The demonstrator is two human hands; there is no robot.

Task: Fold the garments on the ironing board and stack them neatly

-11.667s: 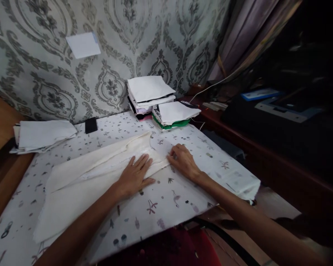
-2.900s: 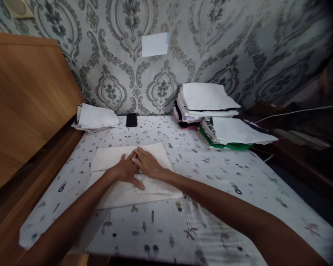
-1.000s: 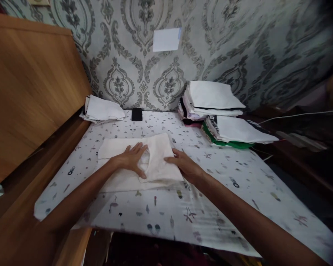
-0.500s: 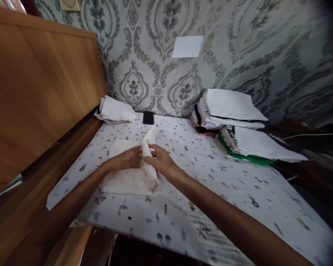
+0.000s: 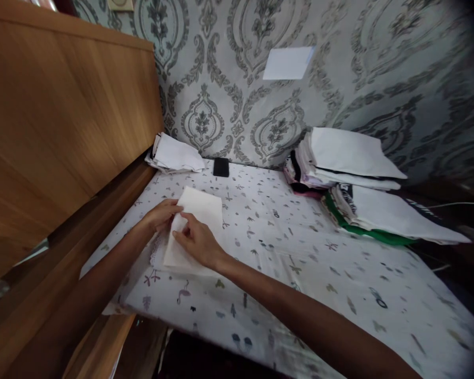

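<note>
Cloth: a folded cream fabric piece (image 5: 205, 208), roughly rectangular, lying flat on the near left part of the table, under and beside the hands
Right hand: the right hand (image 5: 200, 242) rests over the cloth's left part, thumb and forefinger parted and pointing left
Left hand: the left hand (image 5: 161, 215) is at the cloth's left edge, fingers close together; whether they pinch it, I cannot tell
Table cover: white fabric printed with small scattered motifs (image 5: 260, 237)
Back left: a low pile of folded white cloths (image 5: 177, 155), beside a tall brown wooden panel (image 5: 82, 110)
Back middle: a black flat rectangular object (image 5: 221, 167), just right of that pile
Back right: a taller stack of folded fabrics, white on top (image 5: 351, 152); just in front, a lower stack with green fabric at the bottom (image 5: 391, 210)
Wall: grey damask-patterned wallpaper (image 5: 237, 100) bearing a white paper sheet (image 5: 287, 63)
</note>
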